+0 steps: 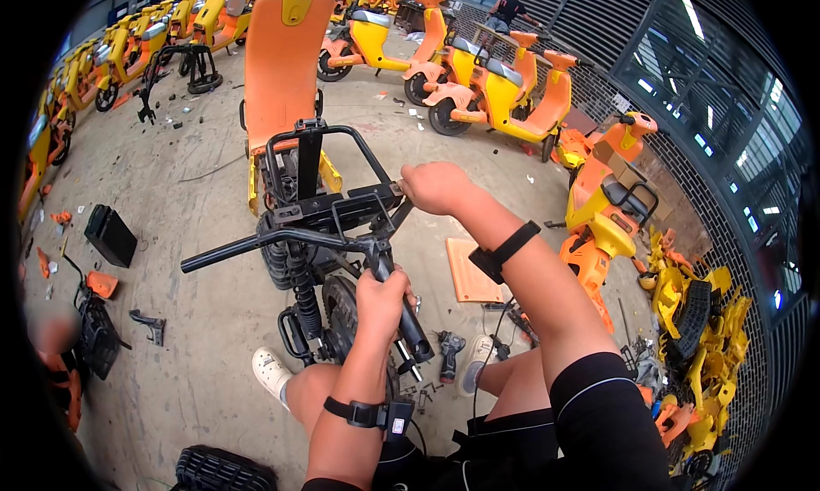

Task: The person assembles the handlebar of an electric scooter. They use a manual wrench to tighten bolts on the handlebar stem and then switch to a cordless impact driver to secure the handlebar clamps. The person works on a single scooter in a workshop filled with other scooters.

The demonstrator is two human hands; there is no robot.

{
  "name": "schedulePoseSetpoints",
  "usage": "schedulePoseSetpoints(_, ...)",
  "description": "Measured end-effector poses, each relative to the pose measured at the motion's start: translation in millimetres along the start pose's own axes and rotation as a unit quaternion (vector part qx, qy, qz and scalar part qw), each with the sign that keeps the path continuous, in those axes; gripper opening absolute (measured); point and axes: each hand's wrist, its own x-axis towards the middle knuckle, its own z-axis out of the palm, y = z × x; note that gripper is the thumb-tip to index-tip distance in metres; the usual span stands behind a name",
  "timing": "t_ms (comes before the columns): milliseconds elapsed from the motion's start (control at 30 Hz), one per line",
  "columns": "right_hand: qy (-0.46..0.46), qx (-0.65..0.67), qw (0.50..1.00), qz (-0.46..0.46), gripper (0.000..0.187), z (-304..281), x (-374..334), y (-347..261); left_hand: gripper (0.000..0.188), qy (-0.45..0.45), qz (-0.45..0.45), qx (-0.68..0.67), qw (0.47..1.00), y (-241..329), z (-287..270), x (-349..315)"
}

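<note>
Black metal tube (415, 330) is in the left grip (383, 299), fingers wrapped round it, free end sticking out to the lower right of that hand. Right grip (436, 188) is up and right of the left one, fingers curled against the right end of the crossbar (342, 207); can't tell if it grasps the bar or something small, the fist hides it. Step in hand looks like two-handed work on the bare black frame, left bracing, right busy at the joint. I'd say the next move calls for a steady left hold and care with the right-hand fingers near the bracket. Position: tube runs through the left grip, crossbar ahead of it and touching the right grip. Long black bar (229, 250) reaches out left of the left grip. Wheel (339, 310) and coil spring (305, 295) sit lower, left of it. Cordless drill (449, 354) lies on the floor right of the left grip, loose screws (424, 395) nearby; flat orange panel (471, 271) is below the right grip.
</note>
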Motion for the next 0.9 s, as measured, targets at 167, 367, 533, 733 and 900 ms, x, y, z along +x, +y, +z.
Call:
schedulePoseSetpoints(167,0.03,-0.017,0.999,-0.032,0.027,4.0,-1.5,4.6,0.005,-0.001,0.003,0.004,1.0,-4.4,-2.7,3.3)
schedulePoseSetpoints(367,0.067,-0.011,0.995,-0.067,0.027,9.9,-1.5,10.3,0.004,-0.007,0.013,0.003,1.0,-4.2,-2.5,3.3)
schedulePoseSetpoints(533,0.037,-0.009,0.999,-0.031,0.029,13.7,3.2,6.3,0.005,0.001,0.007,0.002,1.0,-1.7,-1.3,0.8)
schedulePoseSetpoints(733,0.032,0.001,0.999,0.023,0.028,14.1,-0.3,-3.2,0.008,0.004,0.007,0.005,1.0,-2.3,-0.7,1.7)
schedulePoseSetpoints(900,0.014,0.041,0.998,0.052,0.037,3.3,-4.7,-4.4,0.01,0.005,0.01,0.006,1.0,-4.2,-3.7,2.9)
